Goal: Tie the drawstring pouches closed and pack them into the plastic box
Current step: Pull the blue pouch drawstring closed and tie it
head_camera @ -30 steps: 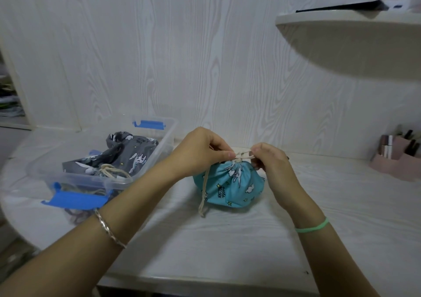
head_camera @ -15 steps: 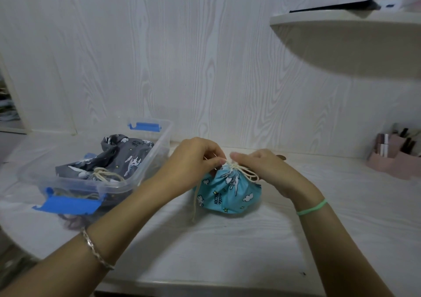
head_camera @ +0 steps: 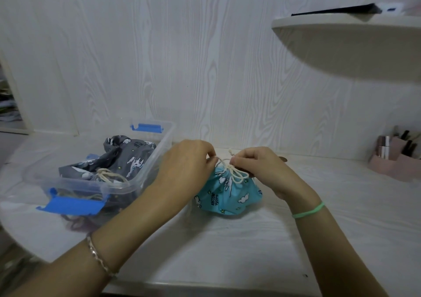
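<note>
Item: turquoise unicorn-print pouch [head_camera: 227, 196], on the white desk [head_camera: 227, 251], just right of the clear plastic box [head_camera: 169, 132]; mouth gathered shut.
Change: the cream cord [head_camera: 234, 174], stretched taut between the hands a second ago, now lies in loops over the mouth.
Left hand [head_camera: 186, 162]: fingertips curled, pinching the cord's left part.
Right hand [head_camera: 257, 166]: pinching the right part likewise.
Reading: knot forming, probably not yet snug; packing pending.
Grey pouch [head_camera: 129, 157]: already in the box.
</note>
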Demonstrator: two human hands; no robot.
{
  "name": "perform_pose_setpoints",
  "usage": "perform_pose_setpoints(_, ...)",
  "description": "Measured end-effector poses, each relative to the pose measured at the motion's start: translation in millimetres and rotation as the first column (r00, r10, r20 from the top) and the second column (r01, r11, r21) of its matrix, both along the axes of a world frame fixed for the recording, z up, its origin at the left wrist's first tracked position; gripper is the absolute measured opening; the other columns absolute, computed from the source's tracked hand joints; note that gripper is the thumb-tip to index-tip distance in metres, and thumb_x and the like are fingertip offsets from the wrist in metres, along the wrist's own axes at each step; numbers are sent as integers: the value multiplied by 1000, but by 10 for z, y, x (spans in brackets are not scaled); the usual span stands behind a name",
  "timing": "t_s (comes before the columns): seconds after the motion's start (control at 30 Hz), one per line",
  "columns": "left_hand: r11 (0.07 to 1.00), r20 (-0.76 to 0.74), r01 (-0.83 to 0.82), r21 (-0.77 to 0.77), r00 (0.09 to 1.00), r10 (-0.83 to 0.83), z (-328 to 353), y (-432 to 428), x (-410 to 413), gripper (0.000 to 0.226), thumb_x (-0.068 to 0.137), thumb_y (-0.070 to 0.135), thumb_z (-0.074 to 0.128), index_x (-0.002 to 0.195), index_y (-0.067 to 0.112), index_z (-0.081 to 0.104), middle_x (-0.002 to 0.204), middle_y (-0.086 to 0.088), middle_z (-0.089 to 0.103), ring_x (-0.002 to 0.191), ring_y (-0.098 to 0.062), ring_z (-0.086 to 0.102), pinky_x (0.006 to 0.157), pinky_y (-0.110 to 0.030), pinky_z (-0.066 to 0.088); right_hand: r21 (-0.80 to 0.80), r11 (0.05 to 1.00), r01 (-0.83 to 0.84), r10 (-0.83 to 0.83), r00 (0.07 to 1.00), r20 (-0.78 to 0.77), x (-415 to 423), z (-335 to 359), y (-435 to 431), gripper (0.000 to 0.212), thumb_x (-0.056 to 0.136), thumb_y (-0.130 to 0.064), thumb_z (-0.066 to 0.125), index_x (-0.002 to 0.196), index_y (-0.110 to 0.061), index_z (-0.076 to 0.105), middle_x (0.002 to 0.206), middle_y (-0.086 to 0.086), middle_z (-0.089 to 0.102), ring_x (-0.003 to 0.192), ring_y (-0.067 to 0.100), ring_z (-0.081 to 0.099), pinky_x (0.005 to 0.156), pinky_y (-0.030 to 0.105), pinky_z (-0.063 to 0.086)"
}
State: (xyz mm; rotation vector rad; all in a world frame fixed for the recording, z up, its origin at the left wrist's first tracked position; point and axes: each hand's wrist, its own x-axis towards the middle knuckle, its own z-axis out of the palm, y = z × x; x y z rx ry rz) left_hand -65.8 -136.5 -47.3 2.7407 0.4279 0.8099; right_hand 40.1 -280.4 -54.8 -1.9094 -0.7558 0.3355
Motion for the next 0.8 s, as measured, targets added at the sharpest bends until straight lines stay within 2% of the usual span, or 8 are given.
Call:
perform_pose_setpoints(0.17,996,68,1,-93,998,5,3,-67,13,18,90,32,57,102,29,71,94,9,72,86,-10,64,78,-34,55,-75,996,38,-31,995,93,-25,42,21,17,86,-27,70,77,-14,74,76,6,74,69,16,66,74,38,54)
perform_pose_setpoints(0.27,961,134,191,-202,977,-166,-17,-40,55,26,89,18,60,111,28,70,98,14,70,85,2,61,81,-15,51,-135,991,12,1,995,96,-47,66,3,17,85,-26,71,77,-11,75,77,11,74,65,14,62,70,36,51)
perform_pose_setpoints(0.33,888,138,351,-296,936,-323,-26,-16,102,34,90,10,56,117,27,68,105,17,68,90,7,61,82,-4,45,-147,989,-3,18,995,102,-66,82,-10,14,84,-23,72,77,-12,77,76,10,74,65,12,62,71,36,53)
perform_pose_setpoints(0.43,772,109,510,-380,853,-510,-52,37,186,33,92,9,59,120,23,67,116,13,69,104,6,61,92,-9,46,-106,994,-5,18,993,120,-91,89,-13,6,81,-14,74,77,-13,78,77,10,75,72,18,69,82,41,55)
perform_pose_setpoints(0.5,731,106,541,-417,827,-552,-84,77,226,32,91,9,62,120,20,67,115,10,69,106,5,62,94,-15,48,-73,997,-9,17,994,107,-106,74,-18,3,79,-13,76,80,-13,78,78,10,75,80,23,72,85,40,56)
perform_pose_setpoints(0.63,696,133,531,-484,831,-541,-117,124,267,38,87,8,67,124,17,64,112,2,71,103,-1,66,94,-24,52,-24,999,-24,26,996,85,-125,39,-41,8,77,-8,77,81,-15,79,78,5,76,81,17,73,83,31,57)
perform_pose_setpoints(0.73,693,161,512,-508,847,-507,-111,131,271,43,84,12,71,126,19,62,98,2,75,93,-3,69,90,-29,55,-5,999,-37,37,997,73,-138,48,-40,14,78,-7,74,80,-20,79,78,-1,76,77,7,72,76,20,56)
perform_pose_setpoints(0.8,684,224,514,-517,853,-472,-113,126,270,41,83,11,72,122,19,64,93,3,76,90,-5,71,88,-28,56,0,1000,-21,21,998,56,-135,47,-29,13,81,-9,72,78,-20,79,75,0,76,72,9,70,73,23,55)
